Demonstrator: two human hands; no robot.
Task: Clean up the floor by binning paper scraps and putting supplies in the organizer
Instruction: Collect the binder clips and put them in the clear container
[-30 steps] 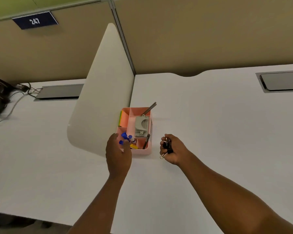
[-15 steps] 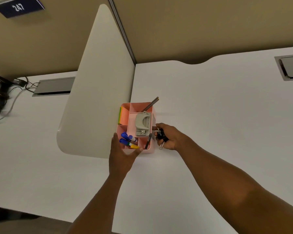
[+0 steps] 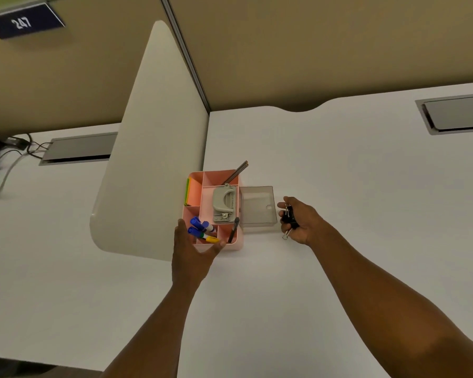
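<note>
A pink organizer (image 3: pixel 234 244) sits on the white desk (image 3: pixel 339 173) beside a divider. It holds a grey hole punch (image 3: pixel 224 204), blue-capped markers (image 3: pixel 201 227), pencils (image 3: pixel 236 171) and coloured sticky notes (image 3: pixel 188 190). A clear drawer (image 3: pixel 257 208) is pulled out of its right side and looks empty. My left hand (image 3: pixel 193 248) grips the organizer's near left corner. My right hand (image 3: pixel 298 221) is curled round black binder clips (image 3: pixel 287 218), just right of the drawer.
A rounded white divider panel (image 3: pixel 153 148) stands left of the organizer. Grey cable hatches (image 3: pixel 79 150) (image 3: pixel 456 114) are set into the desk on both sides. Dark cables (image 3: pixel 0 151) lie at far left. A "247" sign (image 3: pixel 22 21) hangs on the partition wall.
The clear drawer has slid out of the organizer's right side. My right hand moved right with the binder clips; my left hand stayed on the organizer's near corner.
</note>
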